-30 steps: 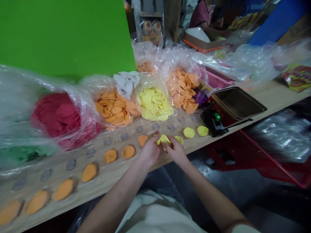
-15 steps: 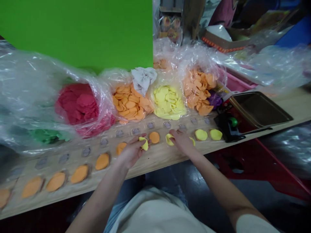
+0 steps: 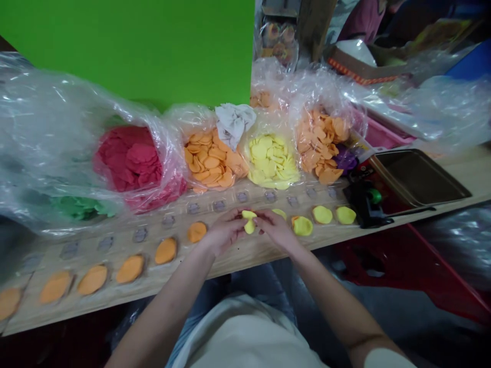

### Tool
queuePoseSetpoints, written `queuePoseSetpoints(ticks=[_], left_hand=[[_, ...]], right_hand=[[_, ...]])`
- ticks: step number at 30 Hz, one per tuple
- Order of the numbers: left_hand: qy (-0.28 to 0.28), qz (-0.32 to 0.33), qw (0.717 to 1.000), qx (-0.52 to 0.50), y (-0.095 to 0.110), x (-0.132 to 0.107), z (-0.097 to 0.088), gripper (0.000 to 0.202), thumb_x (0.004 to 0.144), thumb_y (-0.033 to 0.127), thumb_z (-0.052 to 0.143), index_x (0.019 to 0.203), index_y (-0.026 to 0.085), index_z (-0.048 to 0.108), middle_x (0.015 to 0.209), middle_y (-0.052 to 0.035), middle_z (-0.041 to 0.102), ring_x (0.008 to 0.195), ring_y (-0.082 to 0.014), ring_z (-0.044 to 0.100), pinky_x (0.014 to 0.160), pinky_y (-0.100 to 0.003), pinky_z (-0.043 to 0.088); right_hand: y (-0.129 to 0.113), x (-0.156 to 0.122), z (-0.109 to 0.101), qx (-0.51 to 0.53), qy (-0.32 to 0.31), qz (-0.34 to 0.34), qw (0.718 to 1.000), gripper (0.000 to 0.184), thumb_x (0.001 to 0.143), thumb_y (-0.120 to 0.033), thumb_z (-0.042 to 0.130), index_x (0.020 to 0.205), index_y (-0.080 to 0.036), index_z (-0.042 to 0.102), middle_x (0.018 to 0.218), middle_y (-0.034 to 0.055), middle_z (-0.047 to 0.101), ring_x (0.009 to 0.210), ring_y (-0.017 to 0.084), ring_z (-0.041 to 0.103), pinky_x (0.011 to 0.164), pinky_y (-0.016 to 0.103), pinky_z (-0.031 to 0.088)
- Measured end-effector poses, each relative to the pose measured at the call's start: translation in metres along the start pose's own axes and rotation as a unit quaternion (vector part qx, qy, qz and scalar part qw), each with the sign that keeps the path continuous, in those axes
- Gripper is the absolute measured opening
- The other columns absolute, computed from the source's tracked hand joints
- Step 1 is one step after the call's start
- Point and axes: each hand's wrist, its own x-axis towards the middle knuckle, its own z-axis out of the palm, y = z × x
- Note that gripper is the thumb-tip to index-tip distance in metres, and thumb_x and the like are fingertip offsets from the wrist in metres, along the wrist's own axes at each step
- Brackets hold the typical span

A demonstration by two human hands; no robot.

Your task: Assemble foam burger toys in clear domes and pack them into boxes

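In front of me my left hand (image 3: pixel 225 231) holds thin yellow petal-shaped pieces (image 3: pixel 250 226) at its fingertips. My right hand (image 3: pixel 276 228) meets it there, its fingers closed on the edge of the same yellow pieces. Below the hands the row's spot is partly hidden. Right of my right hand a cupped yellow piece (image 3: pixel 302 225) and two flatter yellow pieces (image 3: pixel 322 214) lie in the row. To the left, several round orange pieces (image 3: pixel 166 250) sit in line along the table's front edge.
Clear bags of red (image 3: pixel 130 158), orange (image 3: pixel 210 158), yellow (image 3: pixel 272 158) and light orange pieces (image 3: pixel 320 143) line the back, before a green panel (image 3: pixel 126 51). A tape dispenser (image 3: pixel 370 202) and a dark tray (image 3: pixel 425 176) stand right. A person's pink top shows behind.
My right hand has left the yellow piece on the table and moved left to my left hand. Both hands now meet at the yellow pieces, over the spot where an orange piece showed.
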Motion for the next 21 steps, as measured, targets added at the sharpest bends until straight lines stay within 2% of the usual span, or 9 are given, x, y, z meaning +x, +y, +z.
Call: queuePoseSetpoints(ticks=[2,4,6,9,12,14,16,18,21], left_hand=[[0.079,0.062,0.989,0.106,-0.003,0.009,-0.006,0.036,0.062,0.016,0.072,0.096,0.017,0.06,0.089,-0.0064,0.063,0.075,-0.0136,0.059,0.066,-0.023,0.048],[0.154,0.122,0.956,0.22,-0.008,0.02,-0.014,0.032,0.059,0.015,0.073,0.09,0.018,0.062,0.079,-0.0038,0.062,0.069,-0.0136,0.057,0.064,-0.024,0.047],[0.183,0.154,0.926,0.291,-0.012,0.029,-0.021,0.026,0.059,0.014,0.071,0.083,0.019,0.063,0.073,-0.0026,0.06,0.067,-0.015,0.056,0.068,-0.027,0.047],[0.192,0.177,0.911,0.319,-0.015,0.029,-0.025,0.02,0.064,0.012,0.066,0.082,0.021,0.065,0.078,-0.0046,0.061,0.079,-0.0195,0.058,0.082,-0.033,0.044],[0.158,0.254,0.866,0.401,-0.019,0.015,-0.021,0.027,0.073,0.016,0.058,0.099,0.024,0.064,0.106,-0.0082,0.06,0.107,-0.0237,0.051,0.1,-0.038,0.031],[0.09,0.294,0.811,0.497,-0.023,0.005,-0.018,0.033,0.078,0.022,0.055,0.111,0.024,0.059,0.121,-0.0097,0.055,0.121,-0.0254,0.042,0.107,-0.043,0.019],[0.027,0.299,0.757,0.581,-0.029,-0.002,-0.017,0.041,0.079,0.028,0.055,0.12,0.024,0.053,0.129,-0.0112,0.05,0.128,-0.0271,0.033,0.109,-0.047,0.008],[0.001,0.291,0.704,0.648,-0.034,-0.004,-0.017,0.049,0.079,0.034,0.056,0.126,0.023,0.047,0.134,-0.0122,0.045,0.132,-0.028,0.026,0.109,-0.051,0.0],[0.011,0.275,0.642,0.716,-0.036,-0.005,-0.015,0.054,0.078,0.039,0.056,0.128,0.023,0.043,0.139,-0.0128,0.038,0.134,-0.0284,0.022,0.108,-0.054,0.0]], right_hand=[[0.001,0.013,0.008,0.014,-0.014,0.046,0.999,0.026,0.08,-0.04,0.05,0.091,-0.018,0.059,0.074,0.0014,0.063,0.063,0.015,0.058,0.055,0.027,0.045],[0.003,0.023,0.012,-0.079,0.021,0.038,0.996,0.02,0.079,-0.036,0.052,0.082,-0.018,0.059,0.068,0.0003,0.061,0.059,0.014,0.056,0.054,0.026,0.043],[0.004,0.027,0.015,-0.203,0.036,-0.001,0.979,0.013,0.08,-0.03,0.053,0.085,-0.019,0.059,0.072,0.0018,0.062,0.062,0.016,0.056,0.057,0.027,0.042],[0.004,0.022,0.022,-0.366,0.037,-0.054,0.928,0.02,0.083,-0.021,0.051,0.102,-0.019,0.055,0.082,0.0073,0.062,0.072,0.021,0.058,0.061,0.03,0.042],[0.005,0.01,0.027,-0.445,0.048,-0.104,0.888,0.022,0.084,-0.019,0.048,0.105,-0.018,0.054,0.092,0.0114,0.059,0.081,0.024,0.055,0.065,0.032,0.043],[0.004,0.007,0.02,-0.442,0.046,-0.145,0.884,0.019,0.085,-0.019,0.046,0.101,-0.019,0.057,0.097,0.0115,0.057,0.085,0.023,0.053,0.069,0.032,0.044],[0.002,0.015,0.002,-0.416,0.073,-0.171,0.89,0.019,0.087,-0.02,0.043,0.097,-0.019,0.059,0.099,0.0105,0.056,0.088,0.022,0.052,0.075,0.032,0.043],[-0.004,0.038,-0.023,-0.398,0.137,-0.172,0.891,0.021,0.088,-0.023,0.041,0.098,-0.018,0.059,0.099,0.0108,0.056,0.091,0.021,0.051,0.08,0.033,0.042],[-0.012,0.095,-0.063,-0.436,0.2,-0.149,0.865,0.039,0.085,-0.036,0.046,0.115,-0.011,0.052,0.114,0.0176,0.052,0.106,0.029,0.046,0.087,0.041,0.038]])
